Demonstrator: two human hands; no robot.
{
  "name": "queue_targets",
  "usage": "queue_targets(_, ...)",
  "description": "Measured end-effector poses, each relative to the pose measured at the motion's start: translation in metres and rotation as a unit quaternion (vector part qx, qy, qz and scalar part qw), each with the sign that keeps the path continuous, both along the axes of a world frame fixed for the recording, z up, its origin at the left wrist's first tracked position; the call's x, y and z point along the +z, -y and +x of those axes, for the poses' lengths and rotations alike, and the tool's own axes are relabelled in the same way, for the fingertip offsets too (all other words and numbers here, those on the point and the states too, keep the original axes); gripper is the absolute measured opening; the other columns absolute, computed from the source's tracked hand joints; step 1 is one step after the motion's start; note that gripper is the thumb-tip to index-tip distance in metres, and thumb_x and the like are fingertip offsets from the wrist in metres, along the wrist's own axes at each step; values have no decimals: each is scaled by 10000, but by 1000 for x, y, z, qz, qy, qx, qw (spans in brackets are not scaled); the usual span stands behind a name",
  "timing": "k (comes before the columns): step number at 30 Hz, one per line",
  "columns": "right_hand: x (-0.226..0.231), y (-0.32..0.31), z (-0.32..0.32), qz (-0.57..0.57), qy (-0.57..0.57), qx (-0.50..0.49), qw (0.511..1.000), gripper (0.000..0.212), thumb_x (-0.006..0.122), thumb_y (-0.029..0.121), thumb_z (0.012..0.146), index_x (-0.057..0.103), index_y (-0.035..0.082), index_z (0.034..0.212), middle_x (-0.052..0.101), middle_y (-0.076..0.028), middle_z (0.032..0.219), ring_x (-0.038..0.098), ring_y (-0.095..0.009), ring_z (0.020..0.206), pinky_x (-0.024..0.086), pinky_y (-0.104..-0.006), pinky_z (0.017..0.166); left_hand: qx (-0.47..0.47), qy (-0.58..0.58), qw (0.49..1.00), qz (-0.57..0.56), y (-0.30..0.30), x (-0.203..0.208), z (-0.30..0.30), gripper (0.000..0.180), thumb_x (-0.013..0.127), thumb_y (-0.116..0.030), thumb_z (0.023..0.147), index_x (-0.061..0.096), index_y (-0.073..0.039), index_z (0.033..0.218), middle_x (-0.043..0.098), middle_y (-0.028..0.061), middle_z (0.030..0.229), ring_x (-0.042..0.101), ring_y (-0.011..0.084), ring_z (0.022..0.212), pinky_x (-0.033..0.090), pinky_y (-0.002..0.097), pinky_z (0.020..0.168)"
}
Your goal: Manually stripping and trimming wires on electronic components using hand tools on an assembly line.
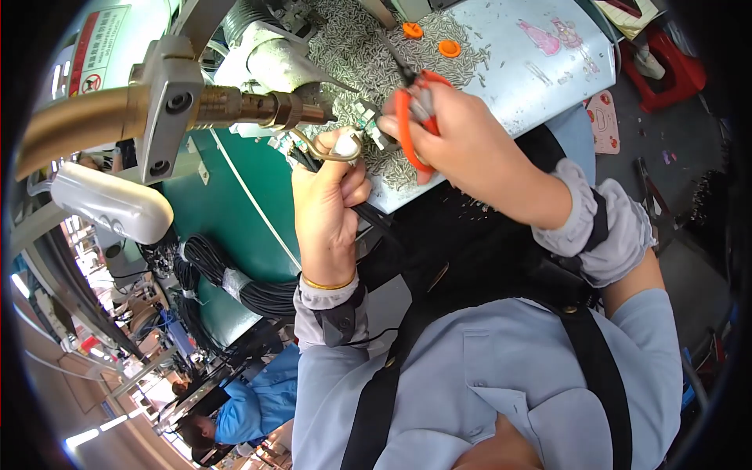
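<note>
While right hand grips orange pliers, left hand crowds table edge

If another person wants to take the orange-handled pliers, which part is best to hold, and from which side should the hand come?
Probably the orange handles of the pliers: they are long and curved, with a soft-looking cover. The dark tip points up toward the pile of small metal parts, so a hand would best come from the near table edge. The right hand is wrapped around them now.

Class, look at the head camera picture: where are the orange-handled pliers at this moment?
The orange-handled pliers are upper centre, gripped in the right hand over the heap of small metal parts, just right of the left hand.
</note>
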State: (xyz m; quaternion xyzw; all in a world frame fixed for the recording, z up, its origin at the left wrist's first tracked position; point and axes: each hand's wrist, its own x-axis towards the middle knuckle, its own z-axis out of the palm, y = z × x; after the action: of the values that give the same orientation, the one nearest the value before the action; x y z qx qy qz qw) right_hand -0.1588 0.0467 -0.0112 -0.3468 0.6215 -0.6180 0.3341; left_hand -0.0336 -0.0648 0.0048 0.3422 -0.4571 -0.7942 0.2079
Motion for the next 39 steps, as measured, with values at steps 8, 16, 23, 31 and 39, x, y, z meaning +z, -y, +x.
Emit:
queue_targets(8, -6, 20, -8, 53, 28, 32, 998, 202, 565, 180, 837, 480, 5, 785, 474, -10, 536, 446, -69, 404, 353, -227, 375, -40, -4, 998, 44, 15, -1, -1, 121, 590, -62, 785, 526, -4, 870, 407, -35, 601, 267, 19, 430, 194, 169, 372)
queue_targets(16, -11, 22, -8, 18, -16, 35, 999, 188, 572, 164, 831, 488, -2, 799, 481, -10, 537, 434, -60, 430, 346, -222, 395, 1, 64, 998, -14, 6, 8, -4, 119, 587, -29, 759, 515, 0, 849, 426, -24, 603, 286, 25, 437, 201, 171, 375)
queue_targets(23, -10, 22, -6, 21, -4, 26, 999, 176, 564, 161, 836, 502, -3, 824, 462, 4, 535, 418, -54, 434, 341, -225, 398, -14, 40, 999, 2, 8, 4, -1, 137, 594, -24, 756, 530, 14, 870, 439, -20, 605, 298, 24, 441, 201, 175, 378)
queue_targets(31, -11, 2, -4, -8, -35, 50, 998, 159, 560, 164, 837, 507, 15, 833, 472, 22, 614, 419, -38, 494, 331, -212, 432, -18, 51, 996, -74, -13, 12, 14, 176, 561, -34, 801, 557, 36, 963, 539, 36, 741, 431, 56, 549, 325, 185, 456)
queue_targets(39, 10, -24, -13, -109, -261, -227, 932, 107, 572, 56, 805, 560, 28, 907, 520, 0, 654, 422, -43, 514, 348, -228, 455, -38, 29, 982, -185, -50, 12, 28, 293, 471, 5, 840, 506, 27, 1130, 564, 66, 1007, 515, 135, 894, 392, 250, 812)
